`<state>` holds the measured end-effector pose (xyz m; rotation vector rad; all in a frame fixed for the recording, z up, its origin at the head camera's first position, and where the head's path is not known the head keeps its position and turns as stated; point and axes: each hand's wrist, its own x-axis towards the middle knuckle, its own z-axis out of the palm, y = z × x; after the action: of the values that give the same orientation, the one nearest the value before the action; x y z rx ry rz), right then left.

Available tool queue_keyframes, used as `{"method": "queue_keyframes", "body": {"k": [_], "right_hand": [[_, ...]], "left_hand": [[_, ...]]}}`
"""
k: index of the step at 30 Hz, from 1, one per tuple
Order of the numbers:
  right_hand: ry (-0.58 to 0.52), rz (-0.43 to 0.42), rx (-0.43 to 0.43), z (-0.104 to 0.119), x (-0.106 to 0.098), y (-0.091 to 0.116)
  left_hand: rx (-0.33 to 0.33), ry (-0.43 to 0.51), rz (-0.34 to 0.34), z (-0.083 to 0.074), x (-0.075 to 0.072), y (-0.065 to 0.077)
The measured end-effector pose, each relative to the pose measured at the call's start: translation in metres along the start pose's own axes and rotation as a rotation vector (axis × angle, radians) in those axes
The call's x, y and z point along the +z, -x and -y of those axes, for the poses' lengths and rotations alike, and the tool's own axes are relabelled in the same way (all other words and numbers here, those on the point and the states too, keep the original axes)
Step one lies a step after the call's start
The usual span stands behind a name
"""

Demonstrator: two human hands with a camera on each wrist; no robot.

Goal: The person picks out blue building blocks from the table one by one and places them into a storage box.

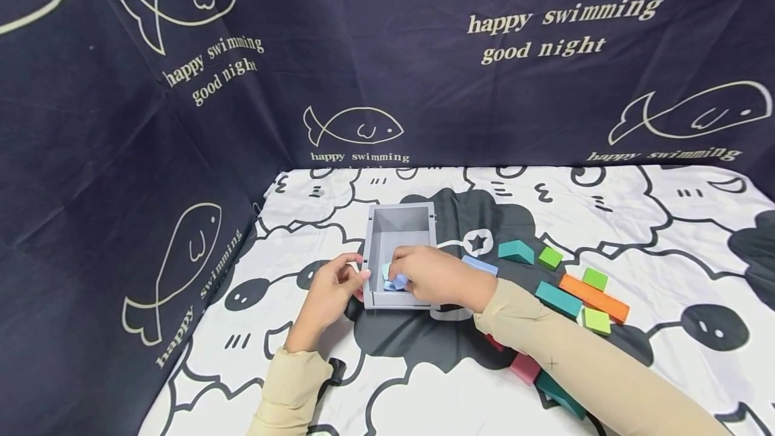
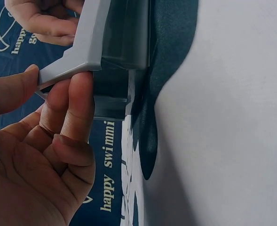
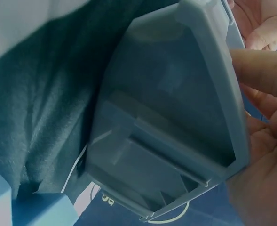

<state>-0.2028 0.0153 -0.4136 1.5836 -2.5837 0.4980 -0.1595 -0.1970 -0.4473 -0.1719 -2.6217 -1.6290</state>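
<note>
Left hand (image 1: 327, 296) pinches smooth rectangular grey bin (image 1: 393, 300) at its rim; right hand (image 1: 437, 274), fingers curled inside, pinches flat-faced blue block (image 1: 401, 282).

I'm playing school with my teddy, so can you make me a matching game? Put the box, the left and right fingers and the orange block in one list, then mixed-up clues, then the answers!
Things
1. Box
2. Left fingers
3. Right fingers
4. Orange block

Clues
A. Pinching the box's side
B. With green blocks along two opposite sides
C. Grey, with blue blocks inside
D. Reaching down into the box

Right pairs: 1-C, 2-A, 3-D, 4-B
</note>
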Motion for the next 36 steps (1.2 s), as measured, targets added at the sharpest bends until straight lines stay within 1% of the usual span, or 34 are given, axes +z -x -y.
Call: {"method": "queue_keyframes", "body": {"k": [5,10,18,20,27,28,34,35,36], "right_hand": [[-0.016,0.008,-0.003,0.0,-0.002,0.0],[0.016,0.026,0.013,0.001,-0.003,-0.001],[0.062,0.1,0.071,0.003,-0.005,-0.003],[0.064,0.106,0.07,0.004,-0.006,-0.004],[0.079,0.078,0.01,0.002,-0.003,-0.006],[0.077,0.078,0.008,0.002,-0.003,-0.006],[0.079,0.086,0.001,0.001,-0.001,-0.008],[0.082,0.088,0.003,0.001,-0.001,-0.008],[0.088,0.091,0.004,0.001,-0.001,-0.009]], "left_hand": [[-0.006,-0.001,0.0,0.0,0.0,0.0],[-0.006,0.01,0.006,0.0,0.001,0.001],[0.007,0.019,0.006,0.0,0.002,0.001],[0.008,0.021,0.004,-0.001,0.002,0.001],[0.008,0.039,0.004,-0.002,0.002,0.002],[0.006,0.038,0.004,-0.003,0.002,0.002],[0.026,0.016,0.004,-0.031,-0.001,0.011],[0.03,0.013,0.004,-0.034,-0.002,0.012],[0.026,0.017,0.005,-0.034,-0.002,0.011]]}}
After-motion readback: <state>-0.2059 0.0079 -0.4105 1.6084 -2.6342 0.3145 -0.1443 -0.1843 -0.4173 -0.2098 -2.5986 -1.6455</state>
